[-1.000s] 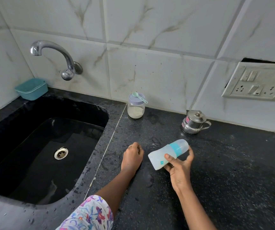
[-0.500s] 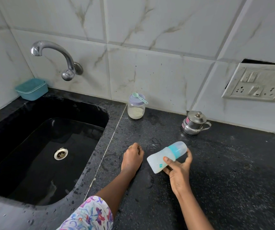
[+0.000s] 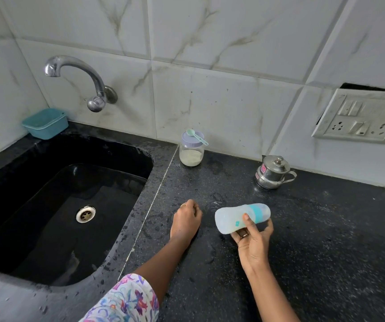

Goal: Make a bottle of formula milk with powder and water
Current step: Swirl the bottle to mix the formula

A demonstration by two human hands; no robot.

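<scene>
The right hand (image 3: pixel 253 242) has its fingers gripping the bottle (image 3: pixel 231 219), now tipped flatter. The left hand (image 3: pixel 186 219) stays beside them, fingers curled and empty. Filling hasn't begun.

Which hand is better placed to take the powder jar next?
Left. The left hand rests on the counter, nearer the powder jar; the right hand holds the baby bottle.

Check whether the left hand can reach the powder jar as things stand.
Probably yes. The left hand rests on the counter holding nothing visible, and the powder jar stands straight ahead with nothing between them.
</scene>
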